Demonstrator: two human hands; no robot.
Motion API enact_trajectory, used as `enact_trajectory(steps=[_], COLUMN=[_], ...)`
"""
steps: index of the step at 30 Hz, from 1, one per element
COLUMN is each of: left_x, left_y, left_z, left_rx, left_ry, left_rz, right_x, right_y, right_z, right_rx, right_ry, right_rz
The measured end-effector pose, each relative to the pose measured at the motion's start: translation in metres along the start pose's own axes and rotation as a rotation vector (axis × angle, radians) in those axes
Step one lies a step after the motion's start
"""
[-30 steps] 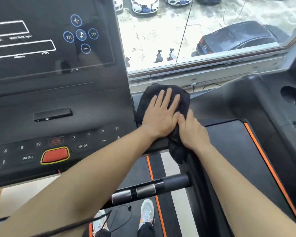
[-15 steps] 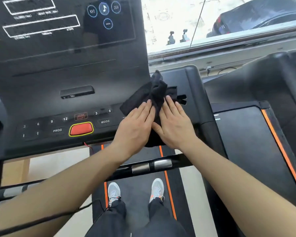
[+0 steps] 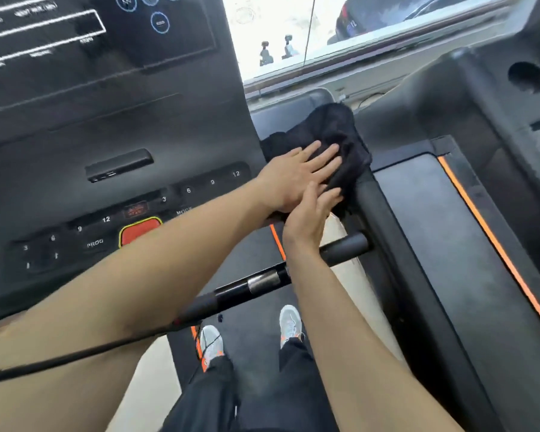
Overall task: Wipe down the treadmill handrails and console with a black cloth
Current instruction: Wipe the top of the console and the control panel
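Note:
A crumpled black cloth (image 3: 340,135) lies on the right wing of the treadmill console (image 3: 281,113), where the right handrail (image 3: 384,219) begins. My left hand (image 3: 296,176) presses flat on the cloth with straight fingers. My right hand (image 3: 309,219) lies just below it, its fingers straight and touching the cloth's lower edge. The console panel (image 3: 138,135) with its dark screen and number keys fills the left. A red stop button (image 3: 138,233) is partly hidden by my left forearm.
A black crossbar with metal grip sensors (image 3: 264,282) runs below my arms. A second treadmill (image 3: 449,244) with an orange stripe stands close on the right. A window (image 3: 293,32) lies ahead. My shoes (image 3: 211,341) stand on the belt. A black cable (image 3: 75,357) crosses my left forearm.
Both hands and the cloth have slid right, off the keypad edge and back onto the console's right wing. The view has swung to the right.

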State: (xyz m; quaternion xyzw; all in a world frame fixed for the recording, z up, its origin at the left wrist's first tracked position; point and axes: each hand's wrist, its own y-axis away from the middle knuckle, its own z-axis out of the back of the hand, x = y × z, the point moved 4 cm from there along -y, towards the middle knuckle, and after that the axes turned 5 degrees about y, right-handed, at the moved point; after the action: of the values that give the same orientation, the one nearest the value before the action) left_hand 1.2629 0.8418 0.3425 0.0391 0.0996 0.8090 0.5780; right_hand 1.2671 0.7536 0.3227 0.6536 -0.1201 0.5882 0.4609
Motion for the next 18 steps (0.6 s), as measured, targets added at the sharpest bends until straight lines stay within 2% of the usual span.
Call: enact_trajectory(steps=[2,4,11,14,18], left_x=[0.000,0.005,0.028,0.025,-0.002], left_y=[0.016,0.042,0.096,0.067,0.011], left_z=[-0.001,0.003,0.005,0.003,0.003], left_rx=[0.045,0.048,0.092,0.071,0.049], left_ry=[-0.021,-0.034,-0.050,-0.093,-0.041], left_rz=[-0.076,-0.126,-0.271,-0.286,-0.222], right_x=[-0.014,-0.029,-0.038,-0.024,-0.007], right_y=[-0.006,-0.016,0.071,0.044,-0.020], right_z=[-0.014,-0.024,-0.083,-0.058,-0.008], right_rx=[-0.048,-0.100,0.005,-0.061,-0.158], right_ry=[-0.294,-0.432,-0.535,-0.566,-0.550], right_rz=[-0.092,-0.100,-0.074,-0.042,-0.018])
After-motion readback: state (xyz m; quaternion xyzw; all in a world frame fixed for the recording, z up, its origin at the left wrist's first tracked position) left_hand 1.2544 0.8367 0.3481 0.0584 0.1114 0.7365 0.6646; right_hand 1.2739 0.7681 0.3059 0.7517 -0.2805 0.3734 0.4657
